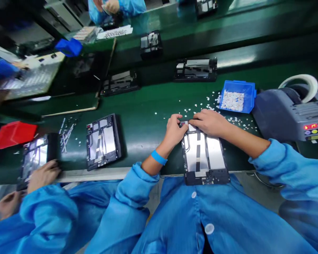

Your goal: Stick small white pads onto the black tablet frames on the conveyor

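Tablet [204,155], its silvery plates and black strips bare, lies on a green bench [137,134] straight ahead, its near end jutting past the bench edge above a blue-clad lap [180,211]. 2 bare hands in blue sleeves [294,165] meet at its far end. The left hand [175,130], with a blue band [159,157] round the wrist, is at the far left corner, thumb on the tablet, fingers curled close to it. The right hand [210,121] lies over the far right corner, fingers bent and together, tips down on the far edge beside the left thumb. Both touch the tablet; whether either pinches a small part, I cannot tell. White bits [209,106] are scattered just beyond the hands, and more lie in a blue bin [250,95] past the right hand. Right of the bin stands a grey machine [278,113] with red digits [310,126] and a roll of tape [311,84]. To the left, a 2nd tablet [102,143] lies apart. Farther left, a co-worker's hand [43,174] is at a 3rd tablet [37,155], near a red bin [14,134]. Beyond, 4 more tablets [196,68] lie spread out; another person [132,7] in blue is partly visible at the top.
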A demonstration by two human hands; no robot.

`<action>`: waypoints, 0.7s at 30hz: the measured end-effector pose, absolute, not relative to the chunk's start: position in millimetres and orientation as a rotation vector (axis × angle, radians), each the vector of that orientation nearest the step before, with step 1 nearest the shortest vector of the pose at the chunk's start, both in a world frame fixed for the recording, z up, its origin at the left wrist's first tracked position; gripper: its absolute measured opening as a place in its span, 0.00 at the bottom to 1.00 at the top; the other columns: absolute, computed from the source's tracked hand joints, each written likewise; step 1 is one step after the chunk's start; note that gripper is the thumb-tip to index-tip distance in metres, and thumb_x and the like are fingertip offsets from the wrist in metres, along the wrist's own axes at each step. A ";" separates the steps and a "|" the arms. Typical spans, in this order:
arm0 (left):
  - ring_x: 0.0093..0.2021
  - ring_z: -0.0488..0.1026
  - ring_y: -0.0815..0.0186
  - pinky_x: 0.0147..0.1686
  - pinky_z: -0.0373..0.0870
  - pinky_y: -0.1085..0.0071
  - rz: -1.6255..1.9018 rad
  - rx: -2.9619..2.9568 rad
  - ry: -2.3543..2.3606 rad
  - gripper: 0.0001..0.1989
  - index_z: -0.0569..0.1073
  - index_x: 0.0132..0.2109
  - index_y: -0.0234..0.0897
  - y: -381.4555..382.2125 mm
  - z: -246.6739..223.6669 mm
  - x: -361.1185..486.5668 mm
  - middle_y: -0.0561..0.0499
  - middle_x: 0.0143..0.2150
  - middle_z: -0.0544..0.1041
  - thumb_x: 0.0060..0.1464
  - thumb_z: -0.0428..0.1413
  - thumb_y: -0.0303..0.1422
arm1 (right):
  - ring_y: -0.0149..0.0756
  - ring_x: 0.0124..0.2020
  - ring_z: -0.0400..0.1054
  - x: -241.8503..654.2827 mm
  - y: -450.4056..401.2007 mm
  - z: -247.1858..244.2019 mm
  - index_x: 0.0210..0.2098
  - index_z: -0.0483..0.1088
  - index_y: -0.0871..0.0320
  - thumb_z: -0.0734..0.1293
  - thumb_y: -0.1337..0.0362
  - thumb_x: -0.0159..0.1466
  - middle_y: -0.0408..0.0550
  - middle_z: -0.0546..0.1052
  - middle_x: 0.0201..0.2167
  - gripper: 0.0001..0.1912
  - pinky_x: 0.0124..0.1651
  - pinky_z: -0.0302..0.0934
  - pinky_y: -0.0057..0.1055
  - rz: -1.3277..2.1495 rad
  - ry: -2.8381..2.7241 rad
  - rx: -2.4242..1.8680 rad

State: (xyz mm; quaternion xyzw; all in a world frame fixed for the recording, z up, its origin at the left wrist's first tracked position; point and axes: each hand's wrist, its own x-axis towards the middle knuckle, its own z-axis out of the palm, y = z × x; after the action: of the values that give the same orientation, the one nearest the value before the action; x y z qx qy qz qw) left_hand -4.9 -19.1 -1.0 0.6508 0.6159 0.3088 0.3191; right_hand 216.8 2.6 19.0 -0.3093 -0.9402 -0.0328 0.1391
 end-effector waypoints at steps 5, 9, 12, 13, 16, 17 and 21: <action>0.47 0.72 0.61 0.56 0.70 0.59 0.845 1.594 1.633 0.23 0.66 0.65 0.35 -66.1 9.0 -28.8 0.42 0.52 0.71 0.67 0.51 0.36 | 0.48 0.51 0.73 256.2 -51.4 29.5 0.60 0.74 0.63 0.57 0.64 0.75 0.59 0.80 0.51 0.21 0.54 0.64 0.43 0.102 -2.162 -1.430; 0.63 0.68 0.53 0.66 0.64 0.52 0.627 1.727 1.429 0.29 0.62 0.71 0.37 -129.7 6.3 -37.4 0.39 0.61 0.69 0.67 0.53 0.39 | 0.52 0.48 0.76 273.9 -129.5 35.7 0.55 0.77 0.60 0.59 0.53 0.75 0.59 0.81 0.48 0.23 0.51 0.68 0.45 0.662 -2.150 -1.730; 0.75 0.55 0.47 0.74 0.53 0.47 0.636 1.766 1.405 0.36 0.54 0.77 0.39 -152.6 9.7 -29.7 0.37 0.74 0.59 0.66 0.54 0.39 | 0.51 0.49 0.75 253.7 -161.1 54.7 0.63 0.71 0.59 0.61 0.53 0.74 0.58 0.80 0.49 0.24 0.52 0.68 0.46 0.877 -2.151 -1.700; 0.77 0.52 0.47 0.75 0.51 0.48 0.703 1.726 1.429 0.37 0.50 0.78 0.39 -152.8 14.0 -30.5 0.38 0.77 0.55 0.67 0.53 0.39 | 0.50 0.50 0.74 242.7 -160.5 63.2 0.65 0.68 0.57 0.62 0.54 0.73 0.57 0.79 0.50 0.25 0.53 0.69 0.45 0.901 -2.122 -1.652; 0.79 0.50 0.52 0.76 0.51 0.54 0.978 1.506 1.514 0.38 0.49 0.79 0.44 -132.6 38.4 -61.3 0.45 0.80 0.53 0.68 0.52 0.41 | 0.46 0.50 0.73 207.2 -115.0 86.6 0.65 0.69 0.52 0.66 0.57 0.71 0.53 0.79 0.50 0.23 0.52 0.68 0.41 1.003 -2.075 -1.413; 0.78 0.53 0.53 0.76 0.53 0.56 1.048 1.425 1.563 0.37 0.52 0.78 0.46 -120.6 49.5 -82.7 0.48 0.79 0.55 0.66 0.55 0.41 | 0.44 0.48 0.73 197.3 -85.5 92.0 0.61 0.72 0.52 0.67 0.58 0.70 0.52 0.79 0.49 0.21 0.52 0.68 0.40 1.045 -2.066 -1.350; 0.64 0.73 0.57 0.69 0.66 0.56 1.199 1.090 1.892 0.32 0.69 0.69 0.50 -69.8 94.3 -208.4 0.57 0.68 0.74 0.58 0.62 0.36 | 0.32 0.42 0.72 179.2 63.9 100.5 0.44 0.78 0.68 0.71 0.65 0.67 0.50 0.80 0.42 0.11 0.50 0.62 0.30 1.024 -1.490 -1.659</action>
State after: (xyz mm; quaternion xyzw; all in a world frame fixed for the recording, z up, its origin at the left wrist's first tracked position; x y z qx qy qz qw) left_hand -208.4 -69.8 94.3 0.4145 0.7197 0.4561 0.3197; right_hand 179.2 63.9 100.5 -0.6366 -0.5717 0.3928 0.3372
